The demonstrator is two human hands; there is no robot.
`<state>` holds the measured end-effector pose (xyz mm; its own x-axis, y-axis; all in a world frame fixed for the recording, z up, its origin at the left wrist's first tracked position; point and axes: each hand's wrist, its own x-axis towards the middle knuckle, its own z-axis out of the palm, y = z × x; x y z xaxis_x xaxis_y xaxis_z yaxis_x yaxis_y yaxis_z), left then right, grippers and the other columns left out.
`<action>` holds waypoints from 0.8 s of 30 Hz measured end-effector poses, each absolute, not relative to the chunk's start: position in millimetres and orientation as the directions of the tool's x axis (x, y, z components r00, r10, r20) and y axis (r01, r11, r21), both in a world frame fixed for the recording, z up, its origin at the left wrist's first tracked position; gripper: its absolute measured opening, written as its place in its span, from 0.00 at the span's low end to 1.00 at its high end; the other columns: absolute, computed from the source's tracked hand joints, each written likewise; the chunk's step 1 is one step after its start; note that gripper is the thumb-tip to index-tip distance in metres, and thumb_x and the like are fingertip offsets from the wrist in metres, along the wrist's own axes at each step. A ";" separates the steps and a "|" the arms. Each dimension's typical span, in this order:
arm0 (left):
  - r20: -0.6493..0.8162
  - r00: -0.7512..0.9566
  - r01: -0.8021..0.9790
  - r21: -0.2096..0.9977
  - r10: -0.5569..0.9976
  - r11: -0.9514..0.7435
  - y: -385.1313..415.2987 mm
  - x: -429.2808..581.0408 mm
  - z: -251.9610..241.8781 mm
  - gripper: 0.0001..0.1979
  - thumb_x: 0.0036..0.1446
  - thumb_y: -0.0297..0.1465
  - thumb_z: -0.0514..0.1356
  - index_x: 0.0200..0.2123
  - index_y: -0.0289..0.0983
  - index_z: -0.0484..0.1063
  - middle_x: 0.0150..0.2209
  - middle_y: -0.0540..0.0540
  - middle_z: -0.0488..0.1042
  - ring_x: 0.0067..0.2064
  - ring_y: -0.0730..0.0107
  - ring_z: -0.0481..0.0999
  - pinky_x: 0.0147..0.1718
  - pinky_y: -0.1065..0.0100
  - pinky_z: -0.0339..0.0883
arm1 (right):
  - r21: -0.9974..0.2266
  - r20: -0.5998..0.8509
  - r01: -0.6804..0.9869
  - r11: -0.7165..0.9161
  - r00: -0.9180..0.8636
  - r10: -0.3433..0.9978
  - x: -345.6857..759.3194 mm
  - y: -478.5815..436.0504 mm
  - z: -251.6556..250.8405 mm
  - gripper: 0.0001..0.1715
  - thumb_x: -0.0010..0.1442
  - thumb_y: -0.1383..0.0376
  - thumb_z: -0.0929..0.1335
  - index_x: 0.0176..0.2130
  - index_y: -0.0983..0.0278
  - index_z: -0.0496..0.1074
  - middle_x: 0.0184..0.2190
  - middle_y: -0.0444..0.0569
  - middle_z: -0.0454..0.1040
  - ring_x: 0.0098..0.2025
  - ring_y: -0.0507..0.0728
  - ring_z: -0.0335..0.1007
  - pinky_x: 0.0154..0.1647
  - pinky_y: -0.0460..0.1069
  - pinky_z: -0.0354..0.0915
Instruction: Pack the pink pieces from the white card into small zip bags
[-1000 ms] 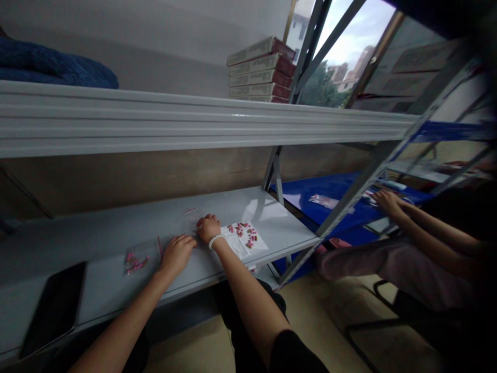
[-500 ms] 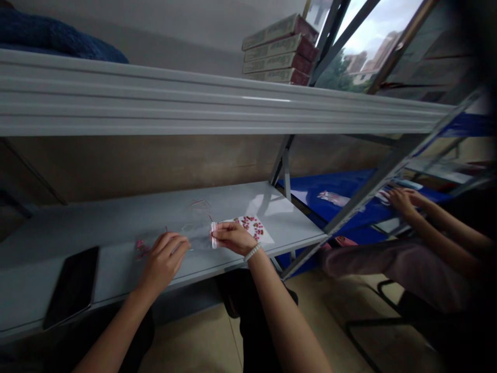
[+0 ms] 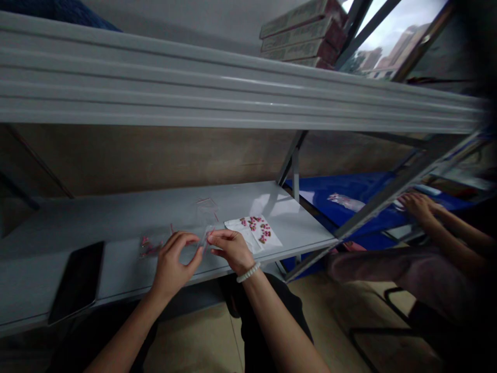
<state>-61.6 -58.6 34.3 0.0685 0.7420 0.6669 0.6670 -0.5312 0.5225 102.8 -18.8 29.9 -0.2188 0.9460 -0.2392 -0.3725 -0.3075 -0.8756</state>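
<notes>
A small clear zip bag (image 3: 205, 237) is pinched along its reddish edge by my right hand (image 3: 233, 251), which wears a pale beaded bracelet. My left hand (image 3: 174, 264) curves towards the bag, thumb and forefinger apart, their tips close beside the plastic; whether they touch it I cannot make out. To the left lies another clear bag (image 3: 149, 245) with small pink pieces in it. Right of my hands, a white sheet (image 3: 275, 239) bears several small pink and brownish pieces (image 3: 254, 224). Behind the hands, more clear bags (image 3: 207, 207) with red edges lie flat on the grey table (image 3: 120, 223).
A black tablet (image 3: 77, 280) rests at the table's left front. Above runs a grey shelf beam (image 3: 194, 88) with stacked boxes (image 3: 303, 36). On the right, another person's hands (image 3: 421, 204) work at a blue table (image 3: 322, 186), past a slanted metal post (image 3: 388, 191).
The bag has been tilted up and drawn narrow between my hands. My left hand has moved right, closer to it, with its fingers parted. The whole view has shifted slightly.
</notes>
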 end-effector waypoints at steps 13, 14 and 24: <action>0.398 0.037 0.517 0.777 0.917 -0.359 -49.3 -67.8 24.1 0.07 0.51 0.33 0.63 0.34 0.38 0.76 0.30 0.48 0.79 0.30 0.69 0.77 0.33 0.69 0.72 | -0.946 -0.127 -0.268 -0.182 -0.209 0.970 87.8 -21.0 31.4 0.16 0.34 0.61 0.79 0.24 0.67 0.77 0.21 0.45 0.76 0.22 0.48 0.66 0.22 0.43 0.61; 0.363 0.032 0.491 0.806 0.931 -0.331 -49.0 -68.7 22.8 0.07 0.51 0.33 0.63 0.34 0.38 0.77 0.30 0.48 0.79 0.31 0.68 0.78 0.33 0.68 0.73 | -0.950 -0.121 -0.260 -0.172 -0.202 0.972 87.8 -20.7 31.5 0.16 0.34 0.61 0.79 0.23 0.67 0.77 0.20 0.45 0.75 0.22 0.48 0.66 0.21 0.43 0.61; 0.342 0.236 0.598 0.686 0.910 -0.413 -51.3 -71.1 31.5 0.06 0.53 0.27 0.54 0.25 0.38 0.65 0.24 0.52 0.67 0.26 0.73 0.67 0.26 0.72 0.59 | -0.955 -0.109 -0.218 -0.201 -0.374 0.921 91.8 -22.0 29.9 0.15 0.36 0.60 0.78 0.24 0.66 0.77 0.22 0.43 0.75 0.24 0.48 0.68 0.25 0.44 0.66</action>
